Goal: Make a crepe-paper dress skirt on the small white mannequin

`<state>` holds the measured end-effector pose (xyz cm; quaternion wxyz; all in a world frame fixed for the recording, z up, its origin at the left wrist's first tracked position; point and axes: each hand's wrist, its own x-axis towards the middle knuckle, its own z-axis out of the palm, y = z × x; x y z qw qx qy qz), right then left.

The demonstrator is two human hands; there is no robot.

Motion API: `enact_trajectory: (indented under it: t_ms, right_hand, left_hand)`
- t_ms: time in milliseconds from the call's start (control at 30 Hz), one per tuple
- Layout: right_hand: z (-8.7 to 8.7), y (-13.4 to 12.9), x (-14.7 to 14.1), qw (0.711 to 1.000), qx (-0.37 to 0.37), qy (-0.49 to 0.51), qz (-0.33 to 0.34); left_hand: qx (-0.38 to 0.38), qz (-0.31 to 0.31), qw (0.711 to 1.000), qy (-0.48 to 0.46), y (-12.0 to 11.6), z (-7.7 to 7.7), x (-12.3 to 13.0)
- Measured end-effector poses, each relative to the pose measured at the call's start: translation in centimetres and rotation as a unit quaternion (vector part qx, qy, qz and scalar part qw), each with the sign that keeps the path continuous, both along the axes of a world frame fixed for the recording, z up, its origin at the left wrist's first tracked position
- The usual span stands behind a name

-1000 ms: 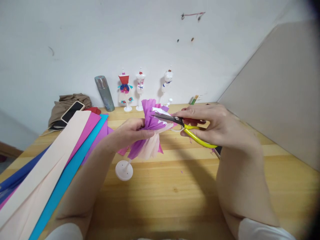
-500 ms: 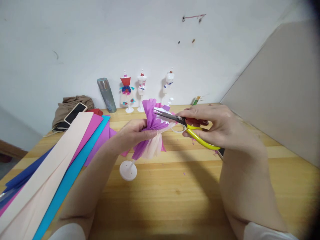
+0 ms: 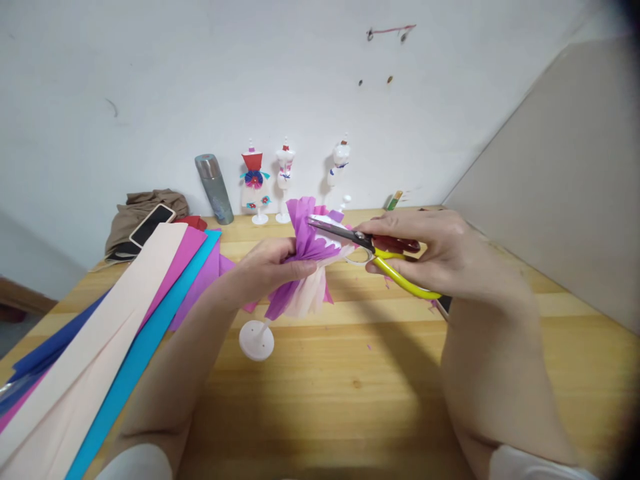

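Note:
My left hand (image 3: 277,267) is closed around a small white dress form dressed in purple crepe paper (image 3: 301,233) and a pale pink skirt (image 3: 306,295). The form is tilted, with its round white base (image 3: 257,340) toward me. In my right hand (image 3: 425,253) is a pair of scissors with yellow handles (image 3: 406,280). Their dark blades lie across the upper purple paper and the white torso, nearly together. My right fingers hide part of the handles. My left fingers cover the form's waist.
Folded crepe paper strips (image 3: 145,320) lie at the left, near a phone-like dark panel (image 3: 152,225) and brown cloth (image 3: 145,203). Along the wall stand a grey flask (image 3: 215,190), a dress form in red (image 3: 253,163) and two white ones (image 3: 285,163). Purple scraps dot the table.
The scissor blades have closed slightly over the purple paper. Both hands stay in nearly the same place, and the view has shifted a little.

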<state>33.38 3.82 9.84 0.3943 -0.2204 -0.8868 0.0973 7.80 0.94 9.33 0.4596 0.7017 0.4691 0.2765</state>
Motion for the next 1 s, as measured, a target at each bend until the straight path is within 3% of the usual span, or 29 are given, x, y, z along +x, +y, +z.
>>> enact_trajectory:
  t_ms: [400,733,1000]
  right_hand:
    - [0.27,-0.39,-0.11,0.999,-0.017,-0.019,-0.031]
    - [0.05,-0.02,0.37,1.000,0.011,-0.025,-0.014]
    - [-0.03,-0.11,0.45,0.999,0.005,-0.016,-0.045]
  left_hand:
    - [0.019,-0.001,1.000,-0.001,-0.18,0.25,0.14]
    - [0.000,-0.010,1.000,0.008,0.10,-0.07,-0.04]
    - [-0.013,0.006,1.000,0.008,-0.13,-0.18,0.09]
